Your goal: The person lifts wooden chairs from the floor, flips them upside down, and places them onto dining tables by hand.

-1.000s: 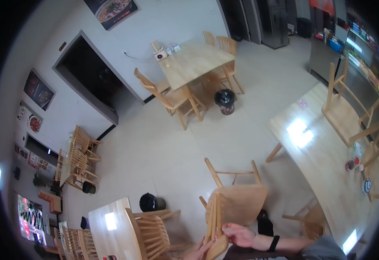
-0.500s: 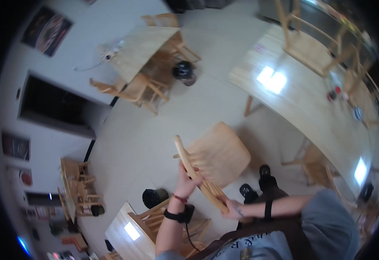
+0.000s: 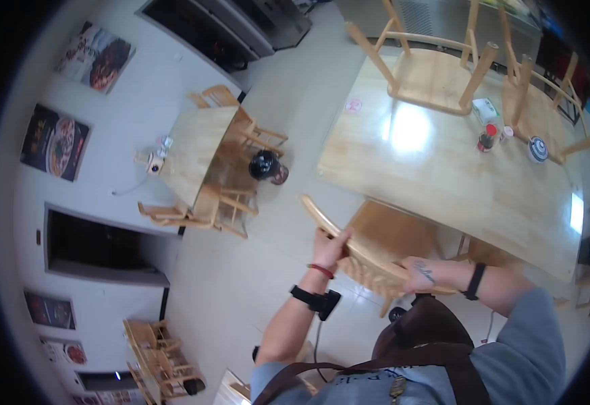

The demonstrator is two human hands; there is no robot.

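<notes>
A light wooden chair (image 3: 399, 231) stands in front of me, its seat partly under the near edge of a long wooden table (image 3: 349, 152). My left hand (image 3: 331, 247) is closed around the left part of the curved top rail. Farther right on that same rail, my right hand (image 3: 415, 273) grips near its end. Spindles of the backrest show below the rail, while most of the chair's legs are hidden.
Two chairs (image 3: 433, 79) rest upside down or tilted on the long table. Near them are a red-capped bottle (image 3: 487, 138) and a blue-and-white jar (image 3: 537, 150). A second table (image 3: 200, 148) with chairs and a black bin (image 3: 265, 165) stand to the left.
The chair has moved right and forward, from open floor to the long table's edge, with its seat now partly beneath it. Both hands have stayed on the top rail.
</notes>
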